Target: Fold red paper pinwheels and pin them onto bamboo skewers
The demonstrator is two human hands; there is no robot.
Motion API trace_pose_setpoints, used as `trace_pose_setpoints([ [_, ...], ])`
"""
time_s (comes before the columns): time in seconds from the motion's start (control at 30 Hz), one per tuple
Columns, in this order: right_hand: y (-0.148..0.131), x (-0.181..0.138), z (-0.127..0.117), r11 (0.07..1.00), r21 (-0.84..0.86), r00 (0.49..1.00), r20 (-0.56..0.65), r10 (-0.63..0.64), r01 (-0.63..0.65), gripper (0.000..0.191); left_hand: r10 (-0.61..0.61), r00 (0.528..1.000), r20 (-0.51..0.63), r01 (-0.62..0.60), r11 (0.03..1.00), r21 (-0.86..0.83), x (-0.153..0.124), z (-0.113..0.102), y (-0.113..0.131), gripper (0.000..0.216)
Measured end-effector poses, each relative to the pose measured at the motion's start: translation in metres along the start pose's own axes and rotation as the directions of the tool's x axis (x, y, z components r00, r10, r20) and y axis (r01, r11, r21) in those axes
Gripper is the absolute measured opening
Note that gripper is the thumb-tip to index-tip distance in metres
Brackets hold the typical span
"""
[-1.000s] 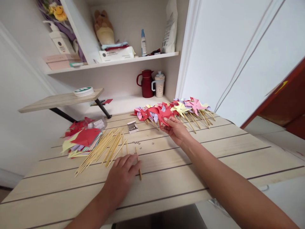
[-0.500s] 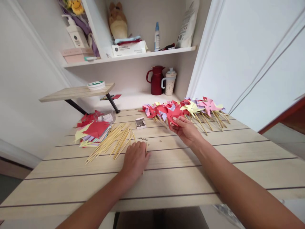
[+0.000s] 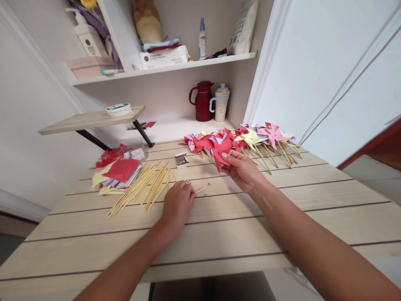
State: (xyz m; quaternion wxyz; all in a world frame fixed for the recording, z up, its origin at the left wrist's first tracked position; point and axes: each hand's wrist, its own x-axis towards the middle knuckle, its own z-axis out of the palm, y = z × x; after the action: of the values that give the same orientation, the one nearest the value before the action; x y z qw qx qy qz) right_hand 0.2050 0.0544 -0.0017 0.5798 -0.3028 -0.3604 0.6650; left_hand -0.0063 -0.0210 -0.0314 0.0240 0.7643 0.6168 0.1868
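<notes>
My right hand [image 3: 242, 169] pinches a red paper pinwheel [image 3: 222, 151] between thumb and fingers, in front of the heap of finished-looking pinwheels. Low over the table, my left hand [image 3: 178, 202] is closed on a thin wooden stick [image 3: 199, 190], whose end pokes out to the right; the rest is hidden by the fingers. A few tiny metal pieces [image 3: 208, 184] lie just beyond that hand. A small open box [image 3: 181, 160] with more metal bits stands behind it. Many loose wooden sticks [image 3: 138, 186] lie to its left.
Coloured pinwheels on sticks [image 3: 250, 138] are heaped at the back right. Paper sheets and red cut paper [image 3: 120, 169] are piled at the left, by a small raised shelf [image 3: 94, 121]. A red jug [image 3: 203, 100] and a speckled cup [image 3: 221, 104] stand in the recess.
The stick in my left hand has swung from pointing toward me to pointing right. My right hand has shifted slightly, still holding the red pinwheel. The view has tilted a little.
</notes>
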Motion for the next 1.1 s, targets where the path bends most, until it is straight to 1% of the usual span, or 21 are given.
trace_pose_setpoints([
  [0.17,0.002,-0.001,0.003,1.000,0.011,1.000,0.025,0.017,-0.018,0.026,-0.092,0.996,-0.017,0.090,0.994,-0.059,0.006,0.001,0.001,0.017],
  [0.3,0.006,-0.002,0.006,0.992,0.089,0.996,0.003,0.084,-0.084,0.025,-0.153,0.987,-0.050,0.146,0.981,-0.131,0.007,0.003,-0.001,0.017],
  [0.4,0.010,-0.005,0.011,0.970,0.186,0.987,0.001,0.161,-0.158,0.026,-0.194,0.974,-0.118,0.160,0.954,-0.252,0.008,0.000,0.001,0.016],
  [0.47,0.013,-0.008,0.016,0.947,0.249,0.979,0.021,0.205,-0.203,0.026,-0.205,0.962,-0.178,0.137,0.932,-0.335,0.011,-0.002,0.006,0.016],
  [0.57,0.015,-0.014,0.024,0.911,0.336,0.970,0.047,0.238,-0.239,0.021,-0.192,0.956,-0.223,0.094,0.918,-0.385,0.016,-0.002,0.015,0.018],
  [0.67,0.016,-0.018,0.029,0.880,0.411,0.969,0.042,0.242,-0.237,0.017,-0.186,0.960,-0.208,0.090,0.912,-0.401,0.019,0.001,0.022,0.019],
  [0.73,0.017,-0.019,0.030,0.871,0.432,0.970,0.034,0.242,-0.233,0.015,-0.186,0.960,-0.210,0.084,0.904,-0.419,0.019,0.004,0.023,0.018],
  [0.83,0.017,-0.020,0.031,0.868,0.437,0.969,0.034,0.246,-0.236,0.015,-0.163,0.960,-0.227,0.050,0.900,-0.432,0.019,0.007,0.021,0.005],
  [0.87,0.017,-0.020,0.031,0.866,0.440,0.968,0.040,0.246,-0.238,0.015,-0.152,0.962,-0.227,0.041,0.903,-0.427,0.018,0.007,0.020,0.006],
  [0.93,0.016,-0.022,0.032,0.858,0.454,0.969,0.057,0.242,-0.241,0.014,-0.127,0.968,-0.215,0.028,0.911,-0.411,0.018,0.009,0.016,0.016],
  [1.1,0.015,-0.026,0.036,0.846,0.462,0.964,0.110,0.242,-0.265,0.015,-0.063,0.979,-0.192,-0.023,0.910,-0.414,0.017,0.013,0.012,0.016],
])
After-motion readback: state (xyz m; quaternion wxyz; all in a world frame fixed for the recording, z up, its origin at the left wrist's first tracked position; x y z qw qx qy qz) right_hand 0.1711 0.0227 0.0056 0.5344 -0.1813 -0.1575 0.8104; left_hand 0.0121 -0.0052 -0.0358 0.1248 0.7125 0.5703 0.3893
